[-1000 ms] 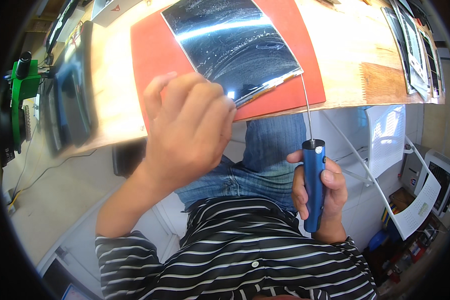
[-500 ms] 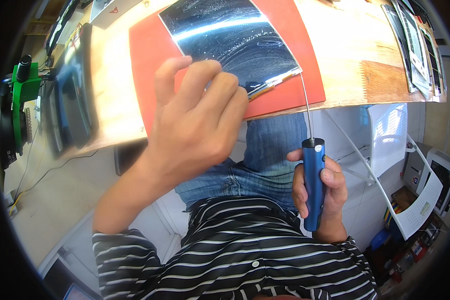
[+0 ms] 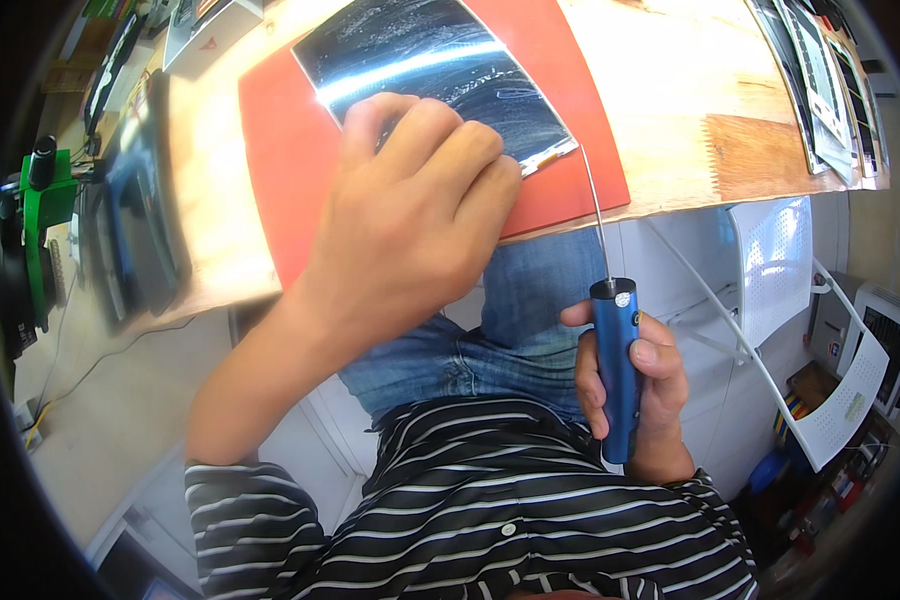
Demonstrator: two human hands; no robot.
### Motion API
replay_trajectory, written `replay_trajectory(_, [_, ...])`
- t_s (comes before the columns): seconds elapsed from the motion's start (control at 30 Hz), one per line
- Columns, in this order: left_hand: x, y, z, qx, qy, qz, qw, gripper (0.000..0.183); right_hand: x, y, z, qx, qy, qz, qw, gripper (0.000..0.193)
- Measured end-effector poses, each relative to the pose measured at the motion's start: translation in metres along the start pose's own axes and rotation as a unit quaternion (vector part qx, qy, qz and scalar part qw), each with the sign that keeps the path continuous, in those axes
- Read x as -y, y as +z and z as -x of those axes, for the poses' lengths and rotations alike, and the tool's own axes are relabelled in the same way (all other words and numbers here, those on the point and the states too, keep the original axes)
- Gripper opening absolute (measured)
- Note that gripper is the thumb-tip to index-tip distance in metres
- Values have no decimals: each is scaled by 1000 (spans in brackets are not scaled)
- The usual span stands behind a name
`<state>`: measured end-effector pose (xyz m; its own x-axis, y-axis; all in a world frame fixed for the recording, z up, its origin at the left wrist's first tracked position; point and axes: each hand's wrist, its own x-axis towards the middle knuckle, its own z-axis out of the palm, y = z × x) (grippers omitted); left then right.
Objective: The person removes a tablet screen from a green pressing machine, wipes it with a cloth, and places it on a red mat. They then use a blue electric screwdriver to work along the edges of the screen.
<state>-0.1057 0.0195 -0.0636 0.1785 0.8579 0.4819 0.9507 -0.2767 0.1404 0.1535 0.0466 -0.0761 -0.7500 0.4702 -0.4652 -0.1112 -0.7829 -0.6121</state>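
Observation:
A glossy dark display panel (image 3: 440, 60), streaked with whitish residue and a bright reflection, lies at a slant on the red mat (image 3: 280, 170). Over the panel's near-left part is my left hand (image 3: 410, 200), its fingers curled inward with the knuckles up. The fingertips and anything between them are hidden. My right hand (image 3: 660, 385) is wrapped around a blue cylindrical handheld tool (image 3: 618, 375), with the thumb along its side. From its black top a long thin metal rod (image 3: 597, 205) reaches up to the panel's near-right corner; whether it touches there I cannot tell.
The mat rests on a wooden table (image 3: 670, 100) whose near edge runs above my lap. Dark flat devices (image 3: 135, 210) and a green-framed stand (image 3: 42, 200) are at the left. Several stacked panels (image 3: 820, 100) lie at the far right. A white perforated chair (image 3: 780, 250) stands beyond the table edge.
The panel, mat and table have shifted slightly left and up in view. My left hand has moved right over the panel, its raised index finger now curled in. My right hand keeps its grip.

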Motion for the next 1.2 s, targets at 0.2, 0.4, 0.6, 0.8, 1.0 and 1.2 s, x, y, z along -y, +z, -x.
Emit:
replay_trajectory(0.2, [0,1,-4,18,-19,34,999,18,1,-2,-2,1,10,0,1000,66])
replay_trajectory(0.4, [-4,10,-7,2,-43,-5,999,14,2,-3,-3,-6,11,-6,1000,65])
replay_trajectory(0.6, [10,-11,0,-12,-111,43,993,9,3,-5,-1,-27,-16,16,999,65])
replay_trajectory(0.8, [132,-106,14,-174,-328,-174,912,36,2,-5,-1,-40,-47,23,998,65])
replay_trajectory(1.0, [228,-104,27,-136,-412,-195,880,41,-4,0,-5,-1,-68,30,997,64])
replay_trajectory(1.2, [217,-86,25,-106,-389,-188,896,36,1,8,-2,-13,-90,65,994,64])
